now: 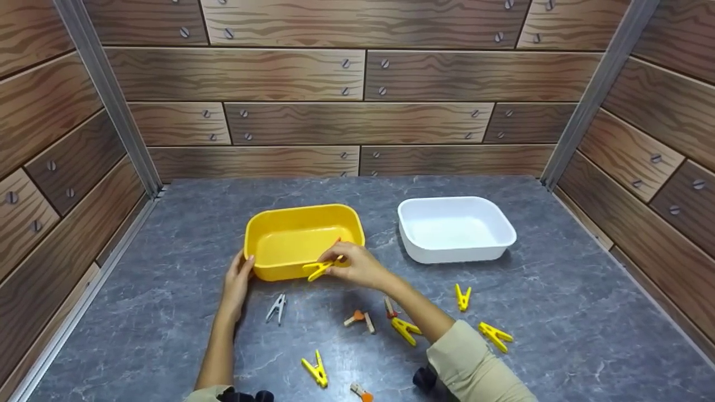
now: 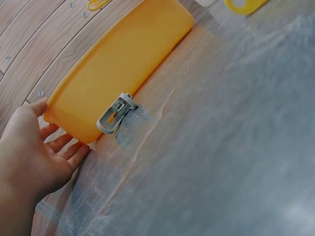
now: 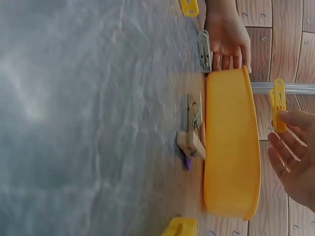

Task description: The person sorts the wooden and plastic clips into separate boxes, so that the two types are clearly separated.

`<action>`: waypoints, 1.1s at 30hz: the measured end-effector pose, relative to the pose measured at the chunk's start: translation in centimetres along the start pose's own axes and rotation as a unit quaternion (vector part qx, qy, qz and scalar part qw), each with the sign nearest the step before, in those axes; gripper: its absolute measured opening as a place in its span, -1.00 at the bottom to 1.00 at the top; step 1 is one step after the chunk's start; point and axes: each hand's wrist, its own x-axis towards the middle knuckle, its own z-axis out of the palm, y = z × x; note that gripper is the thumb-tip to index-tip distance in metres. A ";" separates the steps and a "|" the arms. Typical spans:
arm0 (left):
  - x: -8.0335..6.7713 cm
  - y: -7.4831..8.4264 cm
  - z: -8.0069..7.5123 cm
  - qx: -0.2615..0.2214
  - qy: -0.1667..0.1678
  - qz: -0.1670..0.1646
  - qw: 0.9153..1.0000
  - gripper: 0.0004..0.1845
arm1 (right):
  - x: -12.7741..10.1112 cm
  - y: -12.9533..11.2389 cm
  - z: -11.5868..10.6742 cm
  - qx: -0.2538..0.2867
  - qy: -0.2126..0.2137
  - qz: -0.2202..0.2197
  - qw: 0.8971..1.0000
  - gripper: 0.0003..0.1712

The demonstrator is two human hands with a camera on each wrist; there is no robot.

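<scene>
"While the yellow clothespin (image 1: 317, 269) is off the worktop (image 1: 558, 290), what has it?"
"The right hand (image 1: 357, 265), thumb and fingers pinching it just above the near rim of the yellow tub (image 1: 282, 272)."
"And the left hand (image 1: 237, 279)?"
"Extended fingers rest against that tub's left end, near a grey clothespin (image 1: 276, 308)."
"Beyond?"
"A white tub (image 1: 458, 255) rightward, more clothespins (image 1: 462, 297) towards the person."
</scene>
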 end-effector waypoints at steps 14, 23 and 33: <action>-0.1 0.1 0.0 -0.004 -0.011 -0.002 1.000 -0.41 | 1.1 1.2 -2.0 0.000 0.028 0.051 0.998 -0.82; 0.0 0.0 0.0 -0.001 0.000 -0.006 1.000 -0.43 | 1.8 2.9 -2.2 -0.024 0.068 0.118 0.990 -0.81; 0.1 0.0 0.1 -0.003 0.003 -0.005 1.000 -0.44 | 1.8 4.5 -1.6 -0.018 0.081 0.152 0.985 -0.81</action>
